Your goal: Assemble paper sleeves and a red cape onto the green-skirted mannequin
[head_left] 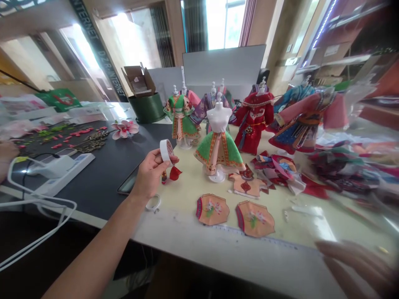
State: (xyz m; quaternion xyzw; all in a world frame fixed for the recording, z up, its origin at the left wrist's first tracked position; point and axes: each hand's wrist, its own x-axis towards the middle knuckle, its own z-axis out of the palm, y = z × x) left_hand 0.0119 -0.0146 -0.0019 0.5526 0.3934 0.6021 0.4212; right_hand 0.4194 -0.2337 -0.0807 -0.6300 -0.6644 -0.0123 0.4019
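A white tape roll [164, 152] held up in the left hand [149, 173]
Thumb and fingers grip it above the table [183, 247], left of a small white dress form [219, 118] in a green skirt [203, 149]; two flower-patterned cloth pieces [213, 209] lie flat nearer the front edge, and the right hand [358, 261] is a blur, fingers outstretched; from here I can't tell whether it holds anything

Smooth tape roll [165, 152], cloth skirt [231, 150]
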